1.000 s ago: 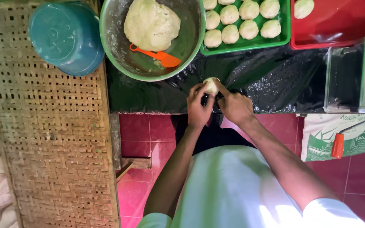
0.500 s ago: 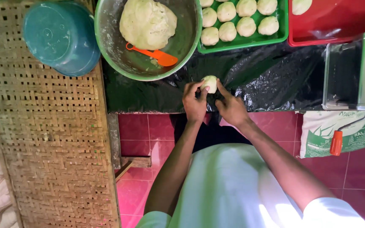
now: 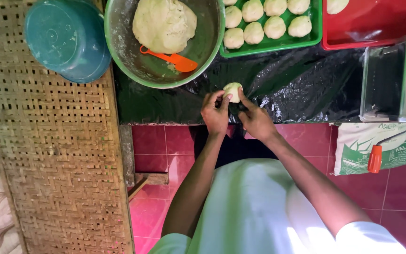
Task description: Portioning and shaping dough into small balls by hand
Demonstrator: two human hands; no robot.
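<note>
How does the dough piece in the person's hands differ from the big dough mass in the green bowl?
The dough piece is small and roundish; the dough mass is far larger and irregular. The dough piece is pinched between the fingertips of the left hand and right hand above the black plastic sheet; the dough mass lies untouched in the green bowl, beside an orange scraper. Both are pale cream.

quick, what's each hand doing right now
Left hand: closed, fingers pinching the small pale round dough ball.
Right hand: closed, fingers on the same dough ball from the other side.
</note>
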